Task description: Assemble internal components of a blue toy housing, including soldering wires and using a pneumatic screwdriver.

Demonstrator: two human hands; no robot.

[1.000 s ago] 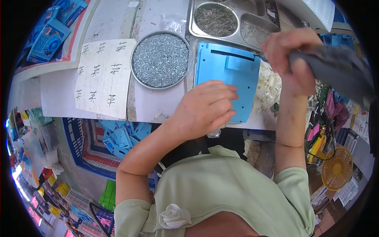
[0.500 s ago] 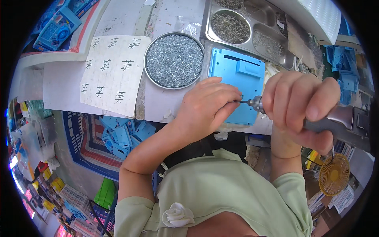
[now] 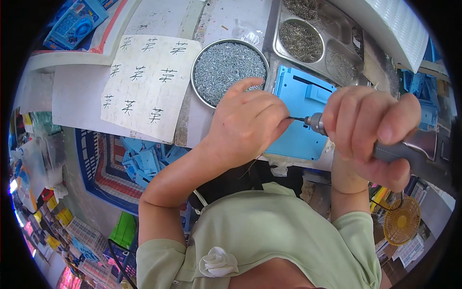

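My right hand (image 3: pixel 370 125) wraps around a grey and silver electric screwdriver (image 3: pixel 409 151), its bit pointing left. My left hand (image 3: pixel 248 118) closes its thumb and fingertips at the bit's tip. Whatever they pinch there is hidden. One left finger sticks out over the near right edge of a round metal bowl (image 3: pixel 193 79) full of small silver screws (image 3: pixel 226 67). Under both hands lies a light blue plastic panel (image 3: pixel 298 139) with a raised rectangular block, a long slot and small holes. The bit passes above the panel near its left side.
Beyond the panel stands a compartment steel tray (image 3: pixel 280 26) of small metal parts. Left of the bowl lies a handwritten paper sheet (image 3: pixel 144 86). A blue basket (image 3: pixel 89 166) with blue plastic parts sits below the table edge. At right is a yellow fan (image 3: pixel 403 220).
The view has shifted, so the table things sit further right. Relative to the panel, my left hand and the bit tip have moved left, and one left finger now overlaps the bowl.
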